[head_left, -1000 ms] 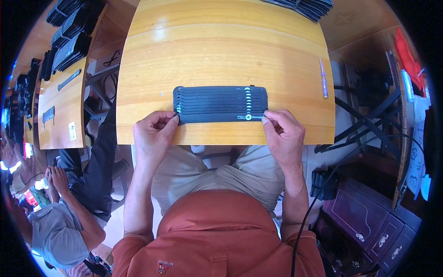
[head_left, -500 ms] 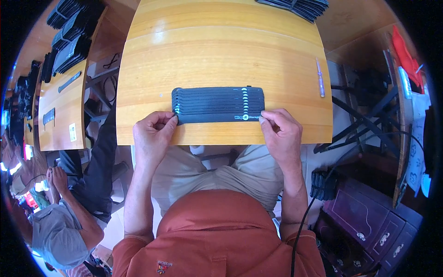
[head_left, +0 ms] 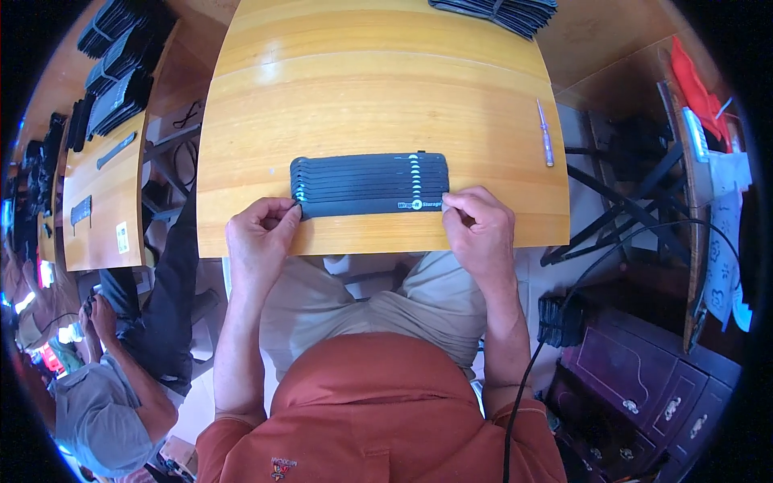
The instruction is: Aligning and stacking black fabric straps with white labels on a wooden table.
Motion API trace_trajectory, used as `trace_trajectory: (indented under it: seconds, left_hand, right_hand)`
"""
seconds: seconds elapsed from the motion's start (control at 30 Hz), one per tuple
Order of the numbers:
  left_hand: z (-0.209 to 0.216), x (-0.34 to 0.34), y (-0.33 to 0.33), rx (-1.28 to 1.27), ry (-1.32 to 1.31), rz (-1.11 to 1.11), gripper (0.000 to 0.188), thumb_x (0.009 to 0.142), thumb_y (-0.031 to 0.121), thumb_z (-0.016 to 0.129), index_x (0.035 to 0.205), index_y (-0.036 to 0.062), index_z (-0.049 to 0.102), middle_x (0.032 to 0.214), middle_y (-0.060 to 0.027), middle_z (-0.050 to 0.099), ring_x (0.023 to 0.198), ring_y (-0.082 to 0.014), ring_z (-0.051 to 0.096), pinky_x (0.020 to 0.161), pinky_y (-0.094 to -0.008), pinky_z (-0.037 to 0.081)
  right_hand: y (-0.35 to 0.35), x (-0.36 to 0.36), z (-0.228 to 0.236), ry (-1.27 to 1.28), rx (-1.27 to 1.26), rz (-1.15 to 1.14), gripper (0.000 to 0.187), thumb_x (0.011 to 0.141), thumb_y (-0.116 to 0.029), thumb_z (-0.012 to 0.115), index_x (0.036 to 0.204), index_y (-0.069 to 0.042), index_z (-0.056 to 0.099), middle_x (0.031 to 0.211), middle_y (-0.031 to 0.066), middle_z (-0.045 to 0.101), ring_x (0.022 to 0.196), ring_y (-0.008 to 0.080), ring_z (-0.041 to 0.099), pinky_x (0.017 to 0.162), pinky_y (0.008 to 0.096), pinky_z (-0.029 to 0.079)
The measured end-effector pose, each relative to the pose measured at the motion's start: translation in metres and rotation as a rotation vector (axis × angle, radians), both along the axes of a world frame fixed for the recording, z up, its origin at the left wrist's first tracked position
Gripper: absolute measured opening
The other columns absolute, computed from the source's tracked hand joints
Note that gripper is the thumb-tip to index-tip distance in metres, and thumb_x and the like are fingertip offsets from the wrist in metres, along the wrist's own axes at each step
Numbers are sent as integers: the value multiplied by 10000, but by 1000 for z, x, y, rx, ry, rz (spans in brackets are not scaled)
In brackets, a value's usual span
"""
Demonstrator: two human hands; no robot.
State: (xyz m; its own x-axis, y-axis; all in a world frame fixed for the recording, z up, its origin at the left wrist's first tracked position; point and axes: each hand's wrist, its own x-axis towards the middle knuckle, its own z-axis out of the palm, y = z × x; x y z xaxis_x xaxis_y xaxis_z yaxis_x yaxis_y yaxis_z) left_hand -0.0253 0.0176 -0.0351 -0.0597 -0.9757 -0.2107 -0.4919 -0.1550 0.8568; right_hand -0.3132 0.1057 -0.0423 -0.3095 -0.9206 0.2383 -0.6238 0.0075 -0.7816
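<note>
Several dark fabric straps (head_left: 354, 179) lie overlapped in a fanned row near the front edge of the wooden table (head_left: 362, 97). Light round marks form a column toward their right ends, and small greenish marks show at the left ends. My left hand (head_left: 262, 232) pinches the left end of the nearest strap between thumb and fingers. At that strap's right end, my right hand (head_left: 485, 229) has a similar pinch. The strap lies flat and stretched straight between both hands.
A screwdriver (head_left: 546, 137) with a purplish handle lies at the table's right side. A bound bundle of dark straps (head_left: 499, 13) sits at the far edge. Leftward, another table (head_left: 101, 201) carries stacked bundles, with a co-worker (head_left: 105, 410) nearby. A black cable (head_left: 523, 386) hangs at right.
The whole view has shifted slightly, so table, straps and hands all appear a little further left. Both hands keep their pinch on the nearest strap's ends.
</note>
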Motion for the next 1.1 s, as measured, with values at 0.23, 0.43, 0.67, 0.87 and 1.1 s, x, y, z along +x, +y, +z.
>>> trace_trajectory:
  seconds: [0.23, 0.43, 0.67, 0.87, 1.1]
  left_hand:
    - [0, -2, 1, -30, -11, 1, 142, 920, 56, 773, 999, -62, 762, 773, -43, 727, 659, -59, 605, 616, -233, 504]
    - [-1, -1, 1, -35, -18, -2, 140, 916, 52, 776, 996, -62, 760, 773, -43, 727, 655, -59, 602, 613, -233, 502]
    - [-4, 0, 2, -61, -14, 1, 128, 922, 38, 770, 1008, -56, 759, 785, -40, 727, 655, -62, 601, 616, -234, 505]
    - [-11, 1, 1, -102, -3, -7, 135, 927, 40, 770, 1015, -61, 755, 801, -51, 731, 672, -64, 613, 632, -237, 518]
    - [-8, -1, 2, -134, -16, 1, 134, 920, 40, 774, 1004, -64, 758, 801, -56, 740, 681, -61, 621, 633, -234, 517]
  right_hand:
    - [0, -1, 0, 75, -12, 7, 104, 838, 34, 697, 923, 27, 756, 848, 174, 711, 734, 306, 701, 679, 379, 548]
    - [0, -3, 9, 84, 35, 33, 97, 844, 25, 689, 920, 32, 749, 839, 183, 702, 726, 325, 696, 684, 395, 548]
    - [4, 12, 14, 459, -99, 17, 158, 862, -10, 684, 1012, 3, 731, 1045, 139, 713, 962, 333, 695, 778, 408, 570]
    - [-6, 101, 13, 573, -158, 360, 511, 955, -354, 703, 1289, 31, 674, 1466, 180, 586, 1432, 356, 488, 1187, 506, 396]
    - [-12, 124, -18, 582, -33, 434, 709, 961, -512, 644, 1401, 42, 612, 1557, 183, 510, 1531, 341, 360, 1256, 512, 273]
